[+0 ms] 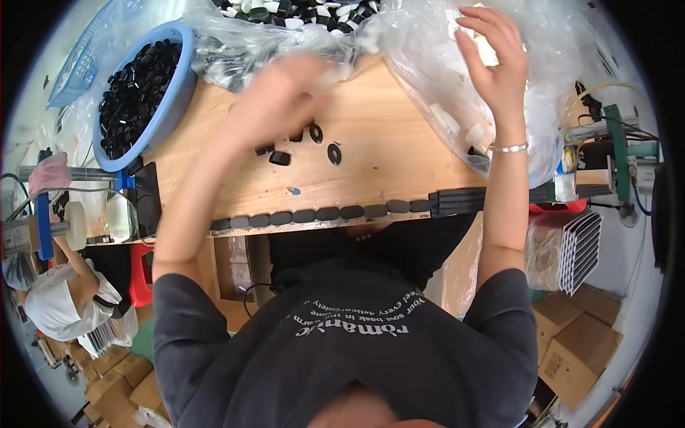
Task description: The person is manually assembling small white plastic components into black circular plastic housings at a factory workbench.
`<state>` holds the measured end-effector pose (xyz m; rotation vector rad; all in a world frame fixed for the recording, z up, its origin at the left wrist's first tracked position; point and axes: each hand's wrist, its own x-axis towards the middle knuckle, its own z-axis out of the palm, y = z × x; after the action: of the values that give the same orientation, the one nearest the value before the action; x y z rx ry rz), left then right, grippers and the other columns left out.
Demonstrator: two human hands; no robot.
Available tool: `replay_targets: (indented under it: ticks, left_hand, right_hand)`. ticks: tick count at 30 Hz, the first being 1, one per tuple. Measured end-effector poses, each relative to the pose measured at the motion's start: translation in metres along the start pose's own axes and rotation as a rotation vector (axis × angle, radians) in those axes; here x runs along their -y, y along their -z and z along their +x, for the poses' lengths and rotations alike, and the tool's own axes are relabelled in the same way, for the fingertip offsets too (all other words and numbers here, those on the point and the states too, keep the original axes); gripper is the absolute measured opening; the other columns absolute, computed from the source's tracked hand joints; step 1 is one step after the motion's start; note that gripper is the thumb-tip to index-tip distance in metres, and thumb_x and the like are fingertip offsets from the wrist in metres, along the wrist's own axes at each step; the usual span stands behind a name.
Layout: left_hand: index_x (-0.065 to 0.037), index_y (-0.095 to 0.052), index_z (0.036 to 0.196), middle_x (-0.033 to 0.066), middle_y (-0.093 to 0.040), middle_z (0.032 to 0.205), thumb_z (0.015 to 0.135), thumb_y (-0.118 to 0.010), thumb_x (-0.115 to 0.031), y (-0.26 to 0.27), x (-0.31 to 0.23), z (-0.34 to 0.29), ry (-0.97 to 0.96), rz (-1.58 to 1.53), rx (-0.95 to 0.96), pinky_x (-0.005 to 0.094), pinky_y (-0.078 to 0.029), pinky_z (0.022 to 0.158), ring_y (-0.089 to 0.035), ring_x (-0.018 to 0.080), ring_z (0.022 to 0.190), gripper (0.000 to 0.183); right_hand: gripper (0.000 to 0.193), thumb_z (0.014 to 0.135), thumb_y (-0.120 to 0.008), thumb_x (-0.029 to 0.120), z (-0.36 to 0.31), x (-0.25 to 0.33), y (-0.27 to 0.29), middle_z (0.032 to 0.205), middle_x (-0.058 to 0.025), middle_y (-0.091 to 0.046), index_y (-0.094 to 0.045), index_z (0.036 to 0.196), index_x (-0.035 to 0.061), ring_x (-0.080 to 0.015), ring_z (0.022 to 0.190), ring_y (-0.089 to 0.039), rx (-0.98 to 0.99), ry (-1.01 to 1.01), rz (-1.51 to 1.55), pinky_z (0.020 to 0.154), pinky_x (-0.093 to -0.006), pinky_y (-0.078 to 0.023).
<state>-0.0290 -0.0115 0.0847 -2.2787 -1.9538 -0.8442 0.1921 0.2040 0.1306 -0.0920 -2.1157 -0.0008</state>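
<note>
My left hand (282, 100) is smeared by motion above the wooden table, and its fingers cannot be made out clearly. Just below it lie a few small black oval pieces: a black ring-shaped piece (334, 153), another ring (316, 133) and a black cap-like piece (280, 158). Over at the right, my right hand (497, 60) is raised above a clear plastic bag (421, 71), thumb and fingers spread apart. White pieces (474, 134) lie in that bag, some close behind the fingers.
A blue basin (187, 78) full of black pieces stands at the left. At the back, a plastic bag holds mixed black and white pieces (292, 13). Dark oval pads (327, 213) line the table's front edge, beside black strips (457, 202). Another person (64, 299) sits far left.
</note>
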Motion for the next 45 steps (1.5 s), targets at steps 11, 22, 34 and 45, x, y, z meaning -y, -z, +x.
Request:
replay_targets:
  ticks: [11,22,34,45]
  left_hand:
    - [-0.003,-0.064,0.105,0.0128,-0.059,0.104,0.072,-0.065,0.003,-0.07,-0.036,-0.074,0.039,-0.109,0.169,0.0376,-0.05,0.081,-0.06,0.0314,0.095,0.034]
    - [0.001,-0.06,0.114,0.0033,-0.064,0.089,0.089,-0.061,-0.002,-0.095,-0.008,-0.008,0.566,-1.362,-0.252,0.021,-0.049,0.069,-0.059,0.0087,0.074,0.025]
    - [0.003,-0.058,0.112,0.0079,-0.066,0.093,0.087,-0.061,0.003,-0.089,0.001,-0.023,0.596,-1.534,-0.496,0.0266,-0.053,0.073,-0.064,0.0134,0.079,0.025]
    - [0.002,-0.056,0.115,0.0073,-0.065,0.096,0.087,-0.059,0.005,-0.088,-0.005,-0.022,0.607,-1.406,-0.482,0.0263,-0.052,0.077,-0.063,0.0134,0.081,0.028]
  right_hand:
    - [0.019,0.084,-0.067,0.02,-0.072,-0.085,-0.024,0.085,-0.0079,-0.071,-0.07,0.094,0.0046,-0.0183,0.075,-0.067,0.139,-0.755,-0.048,0.068,-0.0289,-0.051]
    - [0.025,0.074,-0.071,0.01,-0.088,-0.075,-0.06,0.098,-0.0126,-0.069,-0.07,0.099,0.0095,-0.0267,0.091,-0.066,0.601,-0.905,-0.301,0.08,-0.0354,-0.052]
    - [0.023,0.086,-0.063,-0.001,-0.044,0.059,-0.088,0.091,-0.0012,-0.061,-0.065,0.108,0.0033,-0.0066,0.078,-0.058,0.295,-0.826,0.974,0.062,-0.0202,-0.051]
    - [0.023,0.079,-0.07,-0.004,-0.058,0.075,-0.103,0.088,-0.0012,-0.063,-0.066,0.101,0.0019,-0.0064,0.078,-0.055,0.337,-0.596,0.798,0.067,-0.019,-0.047]
